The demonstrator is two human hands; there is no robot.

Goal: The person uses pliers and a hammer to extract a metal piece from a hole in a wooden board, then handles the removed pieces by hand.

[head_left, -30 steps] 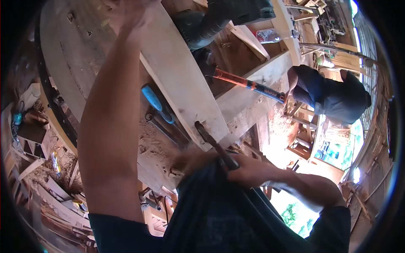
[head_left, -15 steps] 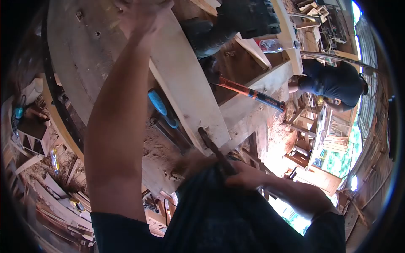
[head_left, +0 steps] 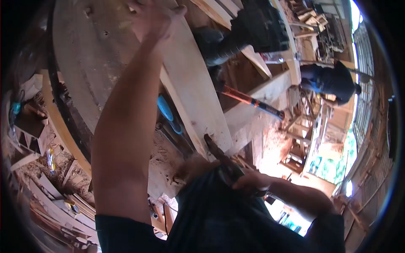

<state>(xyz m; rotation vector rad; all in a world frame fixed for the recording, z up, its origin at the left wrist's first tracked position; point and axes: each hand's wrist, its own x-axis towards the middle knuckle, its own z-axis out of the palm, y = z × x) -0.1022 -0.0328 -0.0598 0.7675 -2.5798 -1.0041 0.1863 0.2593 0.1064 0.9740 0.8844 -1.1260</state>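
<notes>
My left hand [head_left: 155, 21] is at the top, blurred, over the pale board [head_left: 198, 90]; its fingers are smeared by motion. Close to my shirt, my right hand [head_left: 249, 180] is closed around a dark bar [head_left: 219, 155], whose far end meets a dark spot near the board's lower end. A blue-handled tool [head_left: 165, 109] and a metal tool [head_left: 173, 139] lie in sawdust left of the board. Right of it is an orange and black handle [head_left: 249, 100], its head partly hidden beneath a black power tool [head_left: 263, 27].
Wooden crosspieces [head_left: 270, 88] frame the work area on the right. Beyond them, a person in dark clothes [head_left: 331, 82] bends over. Offcuts [head_left: 55, 192] and shavings lie at lower left, beside a curved wooden edge [head_left: 63, 122]. A clear bottle [head_left: 273, 57] is partly hidden behind the power tool.
The view has shifted, so the board and tools sit farther right and lower. My right hand stays on the bar. The other person has shifted from the frame beam and appears farther away.
</notes>
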